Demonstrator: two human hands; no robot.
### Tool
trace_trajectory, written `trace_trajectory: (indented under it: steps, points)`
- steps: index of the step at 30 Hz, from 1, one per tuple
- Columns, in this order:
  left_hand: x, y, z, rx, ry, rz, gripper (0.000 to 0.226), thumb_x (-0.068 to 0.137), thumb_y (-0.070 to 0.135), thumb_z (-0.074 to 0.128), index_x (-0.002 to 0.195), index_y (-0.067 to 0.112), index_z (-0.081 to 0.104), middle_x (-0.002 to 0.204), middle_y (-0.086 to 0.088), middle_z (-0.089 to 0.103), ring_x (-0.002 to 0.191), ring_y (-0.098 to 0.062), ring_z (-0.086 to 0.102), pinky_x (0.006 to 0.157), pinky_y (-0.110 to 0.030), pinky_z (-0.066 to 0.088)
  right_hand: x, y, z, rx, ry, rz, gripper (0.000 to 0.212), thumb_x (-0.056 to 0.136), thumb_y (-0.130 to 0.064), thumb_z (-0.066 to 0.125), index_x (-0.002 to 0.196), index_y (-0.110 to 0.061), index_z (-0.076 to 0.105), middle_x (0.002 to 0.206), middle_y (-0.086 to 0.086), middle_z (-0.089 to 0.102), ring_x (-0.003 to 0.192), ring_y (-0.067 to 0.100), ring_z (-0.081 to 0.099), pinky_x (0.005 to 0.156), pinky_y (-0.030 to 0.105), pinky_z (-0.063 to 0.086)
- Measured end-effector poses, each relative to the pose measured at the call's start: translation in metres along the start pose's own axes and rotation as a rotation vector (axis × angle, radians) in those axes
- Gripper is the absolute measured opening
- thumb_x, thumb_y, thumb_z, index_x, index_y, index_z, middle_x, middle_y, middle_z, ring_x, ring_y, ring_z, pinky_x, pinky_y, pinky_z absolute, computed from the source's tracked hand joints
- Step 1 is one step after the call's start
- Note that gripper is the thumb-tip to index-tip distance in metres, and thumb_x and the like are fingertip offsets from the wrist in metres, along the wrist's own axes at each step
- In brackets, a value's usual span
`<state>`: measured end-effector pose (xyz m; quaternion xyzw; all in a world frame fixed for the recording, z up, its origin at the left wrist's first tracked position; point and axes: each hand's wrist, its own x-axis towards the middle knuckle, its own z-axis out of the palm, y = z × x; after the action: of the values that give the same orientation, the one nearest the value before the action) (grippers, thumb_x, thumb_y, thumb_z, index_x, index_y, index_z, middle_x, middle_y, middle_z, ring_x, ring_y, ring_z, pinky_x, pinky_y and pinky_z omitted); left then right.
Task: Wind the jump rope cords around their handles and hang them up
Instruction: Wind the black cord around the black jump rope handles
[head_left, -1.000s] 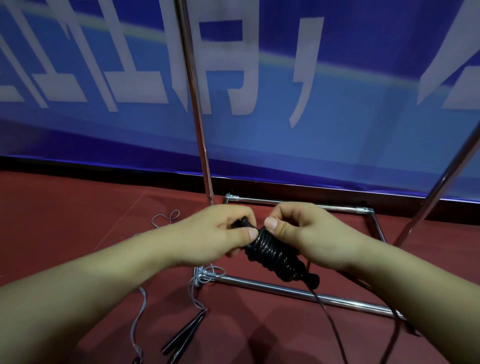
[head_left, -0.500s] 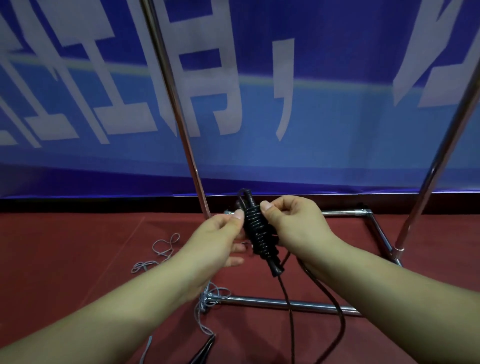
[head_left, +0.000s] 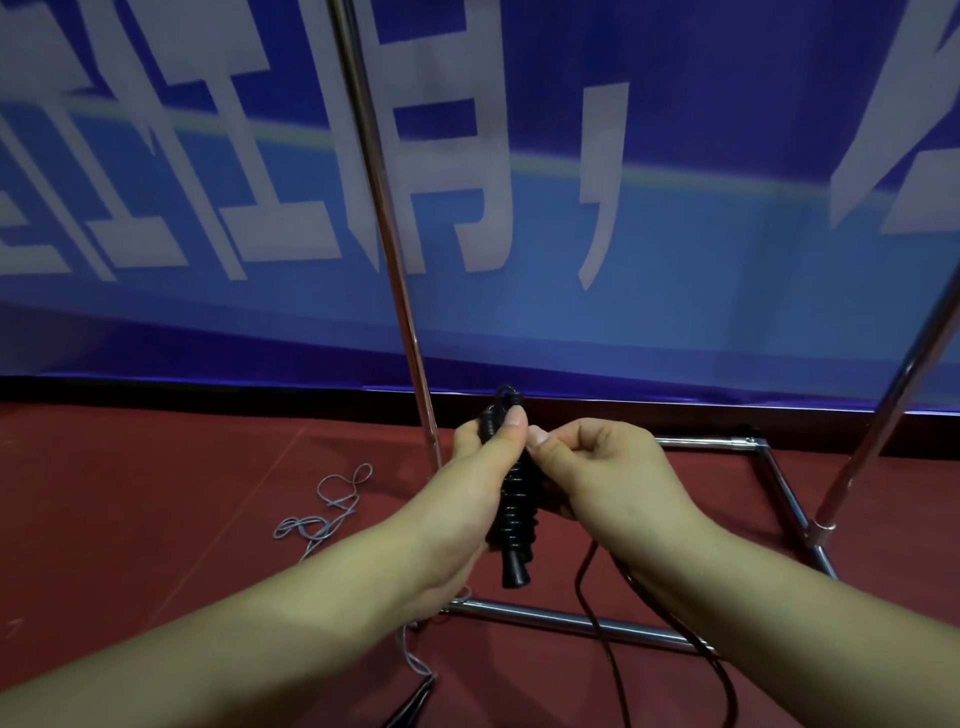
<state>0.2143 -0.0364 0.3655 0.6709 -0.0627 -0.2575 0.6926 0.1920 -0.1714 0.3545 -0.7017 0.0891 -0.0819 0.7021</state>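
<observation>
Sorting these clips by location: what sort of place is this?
Probably an indoor sports hall or event space: red floor, big blue printed banner along the wall, a chrome rack, jump ropes.

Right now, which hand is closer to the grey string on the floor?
Left. The left hand is beside the grey string; the right hand is across the black rope bundle.
</observation>
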Motion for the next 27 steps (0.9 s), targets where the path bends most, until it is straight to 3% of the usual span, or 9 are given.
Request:
trace_trajectory:
  steps: [6, 8, 11, 13, 15, 19, 22, 25, 27]
  points:
    - [0.003, -0.001, -0.004, 0.060, 0.044, 0.026, 0.045, 0.097, 0.062, 0.042, 0.129, 0.033, 0.055, 0.124, 0.003, 0.070, 0.117, -0.012, 0.065, 0.108, -0.041, 0.045, 0.000, -0.011, -0.007, -0.021, -0.130, 0.045, 0.028, 0.091, -0.027, 0.070, 0.082, -0.001, 0.071, 0.080, 0.014, 0.075, 0.074, 0.023, 0.071, 0.073, 0.035, 0.060]
    - [0.003, -0.001, -0.006, 0.087, 0.072, 0.036, 0.047, 0.096, 0.064, 0.041, 0.126, 0.033, 0.060, 0.121, 0.000, 0.071, 0.111, -0.014, 0.068, 0.095, -0.037, 0.051, 0.002, -0.014, -0.010, -0.050, -0.175, 0.047, 0.027, 0.089, -0.028, 0.072, 0.081, -0.002, 0.072, 0.076, 0.013, 0.073, 0.070, 0.025, 0.069, 0.066, 0.034, 0.056]
    - [0.003, 0.003, -0.006, 0.085, 0.089, 0.007, 0.062, 0.086, 0.076, 0.039, 0.117, 0.031, 0.068, 0.109, -0.007, 0.072, 0.086, -0.020, 0.066, 0.068, -0.037, 0.053, 0.004, -0.016, -0.016, -0.060, -0.217, 0.081, 0.032, 0.086, -0.028, 0.075, 0.081, 0.003, 0.070, 0.071, 0.008, 0.069, 0.058, 0.018, 0.060, 0.061, 0.030, 0.051]
    - [0.006, 0.004, -0.005, 0.017, 0.128, -0.011, 0.068, 0.077, 0.081, 0.038, 0.098, 0.030, 0.077, 0.097, -0.007, 0.069, 0.081, -0.023, 0.062, 0.066, -0.037, 0.052, 0.005, -0.015, -0.019, -0.088, -0.231, 0.104, 0.037, 0.084, -0.033, 0.076, 0.073, 0.000, 0.063, 0.067, 0.010, 0.061, 0.053, 0.018, 0.051, 0.056, 0.029, 0.048]
    - [0.008, 0.004, -0.006, -0.020, 0.132, -0.014, 0.067, 0.077, 0.082, 0.037, 0.081, 0.029, 0.079, 0.096, -0.011, 0.067, 0.088, -0.028, 0.061, 0.068, -0.036, 0.051, 0.005, -0.015, -0.021, -0.127, -0.281, 0.126, 0.038, 0.082, -0.039, 0.074, 0.067, -0.007, 0.059, 0.062, 0.010, 0.055, 0.051, 0.017, 0.046, 0.053, 0.028, 0.044]
    - [0.001, 0.005, -0.009, 0.047, 0.036, -0.039, 0.084, 0.080, 0.082, 0.036, 0.110, 0.011, 0.070, 0.085, -0.013, 0.060, 0.072, -0.024, 0.055, 0.058, -0.033, 0.047, 0.004, -0.016, -0.025, -0.127, -0.452, 0.119, 0.033, 0.080, -0.044, 0.067, 0.064, -0.016, 0.061, 0.058, 0.002, 0.046, 0.052, 0.013, 0.040, 0.053, 0.025, 0.036]
    - [-0.002, 0.008, -0.006, -0.006, 0.005, -0.019, 0.084, 0.077, 0.081, 0.036, 0.098, 0.009, 0.074, 0.078, -0.011, 0.061, 0.062, -0.021, 0.056, 0.056, -0.033, 0.048, 0.004, -0.019, -0.030, -0.107, -0.526, 0.098, 0.028, 0.085, -0.038, 0.062, 0.074, -0.012, 0.065, 0.057, -0.002, 0.043, 0.054, 0.010, 0.037, 0.057, 0.026, 0.034]
    - [-0.006, 0.011, -0.006, -0.035, -0.023, -0.020, 0.079, 0.088, 0.074, 0.030, 0.102, 0.005, 0.068, 0.081, -0.011, 0.064, 0.064, -0.022, 0.057, 0.054, -0.032, 0.048, 0.004, -0.022, -0.035, -0.087, -0.572, 0.122, 0.026, 0.085, -0.036, 0.061, 0.077, -0.013, 0.068, 0.061, 0.000, 0.045, 0.056, 0.010, 0.039, 0.059, 0.026, 0.035]
    - [-0.008, 0.011, -0.006, -0.048, -0.040, -0.034, 0.071, 0.084, 0.072, 0.048, 0.100, 0.006, 0.068, 0.082, -0.012, 0.062, 0.066, -0.021, 0.058, 0.057, -0.034, 0.048, 0.005, -0.021, -0.037, -0.089, -0.562, 0.116, 0.029, 0.084, -0.037, 0.062, 0.079, -0.009, 0.068, 0.062, 0.002, 0.047, 0.056, 0.011, 0.041, 0.059, 0.027, 0.036]
